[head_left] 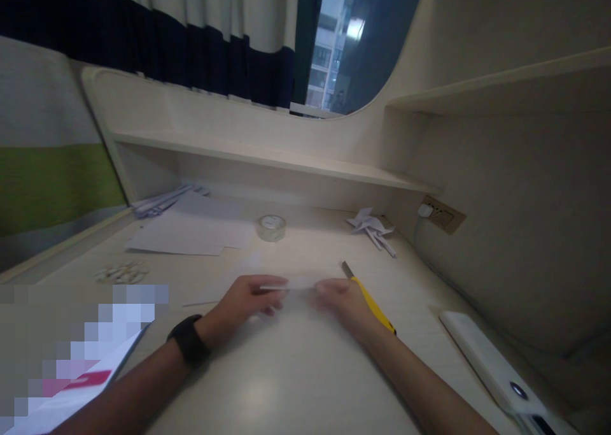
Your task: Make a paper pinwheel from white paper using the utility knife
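Observation:
My left hand [251,298], with a black band on its wrist, pinches one end of a thin white piece of paper [300,283] just above the desk. At the other end, my right hand [341,298] has its fingers closed on the same paper, their tips smeared by motion. Beside and partly behind the right hand lies a yellow utility knife [375,304] with its blade out. A thin paper edge [200,303] shows left of my left hand. Beyond both hands stands a roll of clear tape [271,228].
White paper sheets [191,228] and rolled paper sticks [165,202] lie at the back left. A folded paper pinwheel [367,221] is at the back right. Small pale pieces [123,272] are heaped left. A long white device [482,352] lies right, near a wall socket [443,214].

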`<state>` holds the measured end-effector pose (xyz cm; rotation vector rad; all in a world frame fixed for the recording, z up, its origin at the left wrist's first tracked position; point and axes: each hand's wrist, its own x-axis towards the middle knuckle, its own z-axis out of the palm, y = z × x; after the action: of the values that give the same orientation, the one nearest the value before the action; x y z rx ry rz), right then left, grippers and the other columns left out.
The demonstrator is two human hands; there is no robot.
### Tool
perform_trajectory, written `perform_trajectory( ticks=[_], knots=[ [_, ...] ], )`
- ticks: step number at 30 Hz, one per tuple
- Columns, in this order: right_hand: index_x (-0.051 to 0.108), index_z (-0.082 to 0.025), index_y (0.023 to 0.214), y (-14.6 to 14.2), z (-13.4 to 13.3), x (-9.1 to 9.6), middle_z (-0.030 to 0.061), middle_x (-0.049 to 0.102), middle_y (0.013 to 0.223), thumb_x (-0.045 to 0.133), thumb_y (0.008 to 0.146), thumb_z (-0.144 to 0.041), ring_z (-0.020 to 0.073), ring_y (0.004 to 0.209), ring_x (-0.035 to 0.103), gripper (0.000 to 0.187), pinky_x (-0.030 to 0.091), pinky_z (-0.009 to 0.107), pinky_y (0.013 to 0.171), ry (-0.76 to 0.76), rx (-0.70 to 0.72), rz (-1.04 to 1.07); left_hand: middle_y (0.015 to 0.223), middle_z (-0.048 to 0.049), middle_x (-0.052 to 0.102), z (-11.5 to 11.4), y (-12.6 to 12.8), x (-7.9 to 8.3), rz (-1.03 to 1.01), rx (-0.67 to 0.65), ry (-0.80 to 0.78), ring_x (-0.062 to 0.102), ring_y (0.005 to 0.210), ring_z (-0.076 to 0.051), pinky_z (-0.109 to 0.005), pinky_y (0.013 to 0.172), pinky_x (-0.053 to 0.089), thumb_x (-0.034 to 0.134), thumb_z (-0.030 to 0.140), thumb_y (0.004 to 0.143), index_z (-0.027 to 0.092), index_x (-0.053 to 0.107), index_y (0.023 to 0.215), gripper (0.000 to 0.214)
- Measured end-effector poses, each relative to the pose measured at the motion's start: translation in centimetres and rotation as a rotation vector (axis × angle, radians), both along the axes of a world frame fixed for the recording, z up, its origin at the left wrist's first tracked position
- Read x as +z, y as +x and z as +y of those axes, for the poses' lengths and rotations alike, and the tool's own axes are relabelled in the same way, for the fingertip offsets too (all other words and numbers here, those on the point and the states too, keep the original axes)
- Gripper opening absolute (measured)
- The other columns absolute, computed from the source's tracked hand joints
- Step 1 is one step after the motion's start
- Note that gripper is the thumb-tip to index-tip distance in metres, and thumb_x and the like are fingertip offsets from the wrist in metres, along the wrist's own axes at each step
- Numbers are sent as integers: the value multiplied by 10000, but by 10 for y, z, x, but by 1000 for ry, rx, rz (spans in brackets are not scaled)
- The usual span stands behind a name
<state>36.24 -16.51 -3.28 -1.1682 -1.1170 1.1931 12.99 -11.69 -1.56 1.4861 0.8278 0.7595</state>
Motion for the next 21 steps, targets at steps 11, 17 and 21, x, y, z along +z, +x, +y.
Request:
perform_trajectory(
  ticks=[11, 17, 21],
  knots=[
    [704, -118, 743, -5, 0, -6, 62, 700, 671, 858, 554, -371, 156, 603, 660, 352, 543, 286, 635, -46, -93, 194, 791, -107, 736, -2, 6, -3, 52, 117, 86, 665, 692, -202, -291, 618, 548, 678, 430, 740, 128, 751, 767, 312],
    [691, -134, 722, -8, 1, -9, 32, 695, 699, 869, 545, -330, 156, 693, 669, 317, 548, 315, 757, -17, -133, 303, 740, -83, 735, -5, 11, -4, 126, 212, 140, 675, 655, -200, -292, 644, 527, 684, 412, 721, 146, 748, 733, 273],
    [691, -139, 734, -8, 3, -13, 28, 689, 697, 863, 561, -322, 157, 700, 669, 305, 548, 320, 774, 1, -147, 337, 690, -82, 727, -6, 11, -5, 163, 261, 171, 676, 680, -214, -295, 654, 504, 676, 439, 723, 147, 734, 690, 299]
  ],
)
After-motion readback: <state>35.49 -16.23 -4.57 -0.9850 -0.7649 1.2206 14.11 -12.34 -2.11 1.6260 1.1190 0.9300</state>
